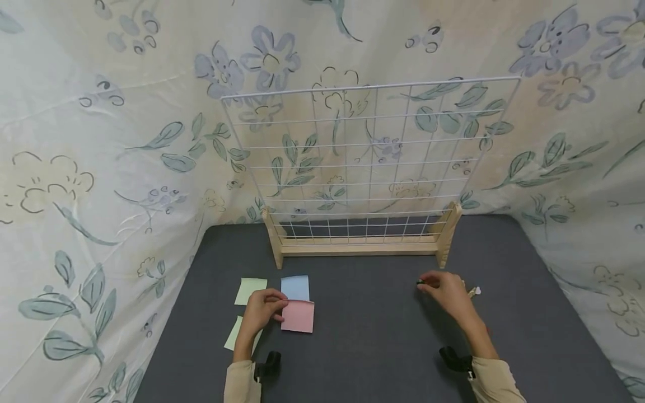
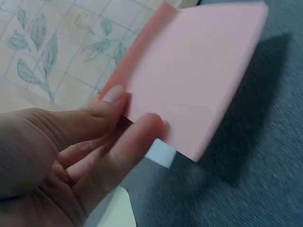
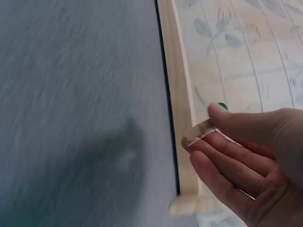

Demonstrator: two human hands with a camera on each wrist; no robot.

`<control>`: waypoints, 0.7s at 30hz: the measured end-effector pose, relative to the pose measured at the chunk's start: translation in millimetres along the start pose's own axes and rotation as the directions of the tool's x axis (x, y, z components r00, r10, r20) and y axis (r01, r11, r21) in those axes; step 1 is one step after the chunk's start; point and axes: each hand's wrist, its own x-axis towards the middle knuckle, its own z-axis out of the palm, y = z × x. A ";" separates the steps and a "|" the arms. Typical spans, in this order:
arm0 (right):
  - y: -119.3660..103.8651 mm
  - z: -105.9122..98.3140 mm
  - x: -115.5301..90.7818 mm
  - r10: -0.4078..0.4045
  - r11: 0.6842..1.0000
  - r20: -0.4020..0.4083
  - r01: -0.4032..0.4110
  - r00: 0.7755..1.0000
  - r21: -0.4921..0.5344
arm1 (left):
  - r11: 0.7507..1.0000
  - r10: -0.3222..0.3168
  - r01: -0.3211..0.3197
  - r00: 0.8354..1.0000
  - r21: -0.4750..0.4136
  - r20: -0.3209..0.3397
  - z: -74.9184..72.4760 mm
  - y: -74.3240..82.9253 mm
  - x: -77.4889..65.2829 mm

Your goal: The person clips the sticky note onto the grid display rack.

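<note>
My left hand (image 1: 263, 309) pinches a pink paper note (image 1: 298, 317) at its edge. In the left wrist view the thumb and a finger grip this pink note (image 2: 199, 71), which is lifted over the dark table and casts a shadow on it. My right hand (image 1: 445, 291) holds a small wooden clothespin (image 3: 199, 132) between thumb and fingers, in front of the rack's right foot. A bit of green (image 3: 222, 106) shows by the thumb tip. Behind the pink note lies a blue note (image 1: 295, 287).
A white wire grid (image 1: 373, 151) stands upright in a wooden base (image 1: 358, 248) at the back. Green notes (image 1: 250, 291) lie left of the blue one, one partly behind my left hand. Small pegs (image 1: 474, 291) lie beside my right hand. Floral cloth (image 1: 126, 168) surrounds the table.
</note>
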 end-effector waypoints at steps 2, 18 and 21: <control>-7.4 3.8 5.1 -0.025 1.000 -0.022 0.025 0.999 0.007 | 1.000 -0.015 0.015 1.000 -0.022 -0.018 1.0 3.4 3.6; -53.9 14.9 35.3 -0.149 0.989 -0.073 0.147 0.986 -0.030 | 0.992 0.065 -0.082 0.984 -0.099 -0.165 -1.6 51.0 20.8; -62.2 13.1 39.6 -0.150 0.989 -0.066 0.148 0.987 -0.030 | 0.990 0.069 -0.089 0.983 -0.111 -0.170 -1.7 51.7 25.9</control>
